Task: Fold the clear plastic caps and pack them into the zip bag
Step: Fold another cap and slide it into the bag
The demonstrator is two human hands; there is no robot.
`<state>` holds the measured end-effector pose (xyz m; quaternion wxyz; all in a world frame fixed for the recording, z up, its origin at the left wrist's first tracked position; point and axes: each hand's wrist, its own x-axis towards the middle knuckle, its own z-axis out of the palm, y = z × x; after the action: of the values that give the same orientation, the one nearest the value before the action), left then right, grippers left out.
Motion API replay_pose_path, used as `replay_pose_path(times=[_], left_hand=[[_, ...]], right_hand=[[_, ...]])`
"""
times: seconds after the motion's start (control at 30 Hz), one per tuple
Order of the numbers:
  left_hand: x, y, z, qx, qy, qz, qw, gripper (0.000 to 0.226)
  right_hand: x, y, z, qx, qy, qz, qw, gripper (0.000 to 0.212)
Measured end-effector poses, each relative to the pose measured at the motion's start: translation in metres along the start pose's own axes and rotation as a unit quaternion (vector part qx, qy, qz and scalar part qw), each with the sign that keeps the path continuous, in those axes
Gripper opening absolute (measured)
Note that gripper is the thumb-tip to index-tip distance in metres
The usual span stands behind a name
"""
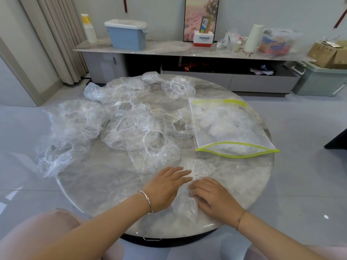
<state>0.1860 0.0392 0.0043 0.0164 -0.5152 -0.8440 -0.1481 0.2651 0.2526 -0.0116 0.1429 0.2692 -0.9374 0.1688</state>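
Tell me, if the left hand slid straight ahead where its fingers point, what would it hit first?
The left hand touches the clear cap being folded; beyond it, probably the zip bag's open mouth, though depth is unclear.

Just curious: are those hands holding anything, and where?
Nothing lifted: the left hand lies flat on the near crumpled clear plastic cap, the right hand on its right side; whether it pinches cannot be told.

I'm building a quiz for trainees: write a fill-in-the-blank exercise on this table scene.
The left hand and right hand rest on one clear ____.
The zip bag lies to the ____ of the loose caps.
The table is ____ in shape.
Missing: cap; right; round.
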Motion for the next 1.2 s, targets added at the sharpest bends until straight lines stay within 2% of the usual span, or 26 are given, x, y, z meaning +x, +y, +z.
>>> replay_pose_path(times=[0.07, 0.1, 0.2, 0.27, 0.33, 0.47, 0.5, 0.53, 0.57, 0.63, 0.7, 0.77, 0.8, 0.87, 0.97, 1.03, 1.1, 1.2], left_hand=[[0.001, -0.004, 0.002, 0.038, -0.041, -0.007, 0.998, 0.064], [0.002, -0.006, 0.0, 0.029, -0.05, -0.024, 0.998, 0.069], [0.003, -0.01, -0.006, -0.038, -0.075, -0.066, 0.994, 0.077], [0.001, -0.007, -0.008, -0.05, -0.078, -0.076, 0.993, 0.081], [0.001, -0.001, -0.007, -0.075, -0.064, -0.103, 0.99, 0.076], [0.008, 0.005, 0.002, -0.172, 0.007, -0.214, 0.962, 0.042], [0.009, 0.005, 0.004, -0.193, 0.016, -0.243, 0.951, 0.033], [0.009, 0.006, 0.004, -0.217, 0.024, -0.271, 0.937, 0.027], [0.009, 0.006, 0.005, -0.244, 0.032, -0.296, 0.923, 0.024], [0.008, 0.005, 0.006, -0.288, 0.042, -0.329, 0.898, 0.022], [0.011, 0.004, 0.006, -0.303, 0.035, -0.343, 0.888, 0.024], [0.013, 0.004, 0.005, -0.302, 0.036, -0.34, 0.89, 0.027], [0.014, 0.005, 0.003, -0.293, 0.042, -0.334, 0.895, 0.028], [0.015, 0.007, 0.001, -0.233, 0.063, -0.297, 0.924, 0.031], [0.017, 0.005, 0.0, -0.067, 0.102, -0.158, 0.98, 0.036], [0.016, 0.002, 0.002, -0.002, 0.116, -0.062, 0.991, 0.032], [0.013, 0.0, 0.008, 0.018, 0.075, -0.019, 0.997, 0.038], [0.008, -0.002, 0.015, 0.036, 0.007, -0.034, 0.999, 0.054]], right_hand=[[0.0, -0.004, -0.004, 0.054, -0.007, 0.052, 0.997, 0.016], [0.001, -0.007, -0.007, 0.106, 0.005, 0.11, 0.988, 0.016], [0.005, -0.01, -0.014, 0.267, 0.063, 0.274, 0.922, 0.002], [0.009, -0.008, -0.014, 0.325, 0.106, 0.342, 0.875, 0.006], [0.012, -0.003, -0.012, 0.356, 0.128, 0.395, 0.838, 0.004], [0.017, 0.002, -0.006, 0.354, 0.138, 0.469, 0.797, 0.011], [0.018, 0.002, -0.006, 0.344, 0.152, 0.474, 0.796, 0.018], [0.018, 0.001, -0.007, 0.314, 0.165, 0.466, 0.811, 0.027], [0.018, 0.0, -0.009, 0.264, 0.177, 0.437, 0.841, 0.036], [0.015, -0.003, -0.013, 0.152, 0.181, 0.325, 0.916, 0.046], [0.016, -0.004, -0.016, 0.058, 0.118, 0.221, 0.966, 0.051], [0.017, -0.004, -0.015, -0.019, 0.029, 0.137, 0.99, 0.051], [0.017, -0.004, -0.012, -0.046, -0.012, 0.112, 0.993, 0.05], [0.014, 0.0, -0.007, -0.053, -0.079, 0.116, 0.989, 0.056], [0.007, 0.007, -0.002, -0.039, -0.149, 0.164, 0.974, 0.071], [0.004, 0.01, 0.0, -0.043, -0.182, 0.175, 0.967, 0.074], [0.004, 0.009, -0.001, -0.034, -0.183, 0.178, 0.966, 0.078], [0.005, 0.008, -0.002, -0.023, -0.197, 0.185, 0.963, 0.077]])
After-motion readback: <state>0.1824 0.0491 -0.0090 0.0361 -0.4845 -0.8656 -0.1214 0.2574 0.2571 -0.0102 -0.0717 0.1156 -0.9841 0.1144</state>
